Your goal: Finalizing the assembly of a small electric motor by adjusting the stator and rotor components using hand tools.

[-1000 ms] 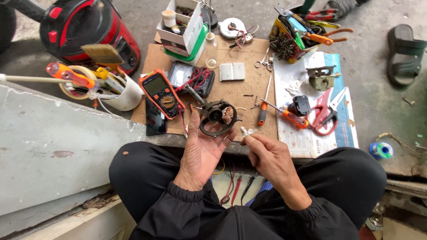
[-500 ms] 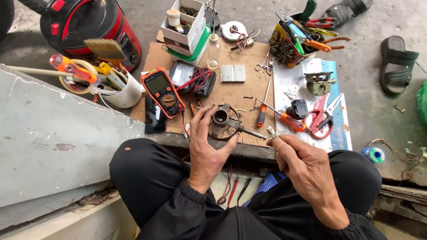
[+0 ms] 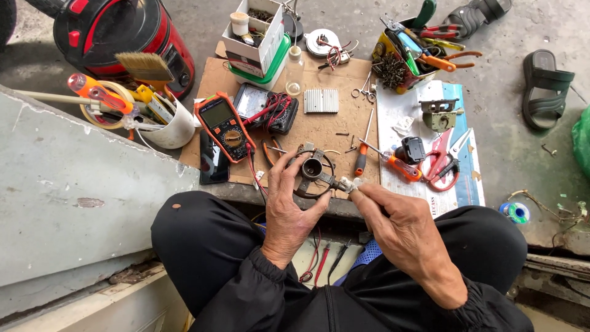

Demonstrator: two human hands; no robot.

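The right hand's fingers (image 3: 362,192) pinched a small pale connector (image 3: 348,183) at the edge of the round motor part (image 3: 313,173), while the left hand (image 3: 294,208) clasped that part from below, just above the worktop (image 3: 332,126). Over the last second the part had turned, so its dark hub now faced up and the right hand (image 3: 399,227) had closed in on its rim. Meter (image 3: 224,126) and screwdriver (image 3: 362,154) lay beside, untouched.

Right hand (image 3: 402,230) has pulled back, then returned to the motor part's (image 3: 314,174) side
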